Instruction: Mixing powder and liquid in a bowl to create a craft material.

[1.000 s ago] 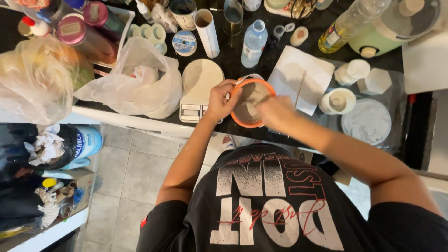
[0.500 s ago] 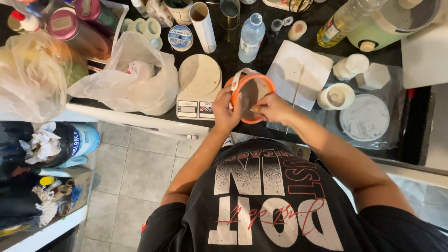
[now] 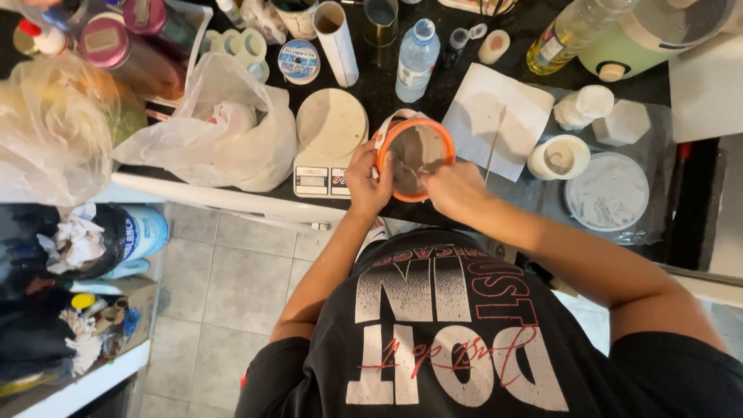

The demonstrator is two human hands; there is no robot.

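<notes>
Your left hand (image 3: 367,179) grips the rim of the orange-rimmed bowl (image 3: 416,159) at the near counter edge, just beside the kitchen scale (image 3: 328,166), while your right hand (image 3: 453,190) pinches a thin stirring tool in its grey mix. The bowl looks soft-walled and light, likely to flex, so hold it at the rim and expect smeared spots to be slippery. The small white mould (image 3: 559,157) and round flat dish (image 3: 607,191) hold pale grey residue.
</notes>
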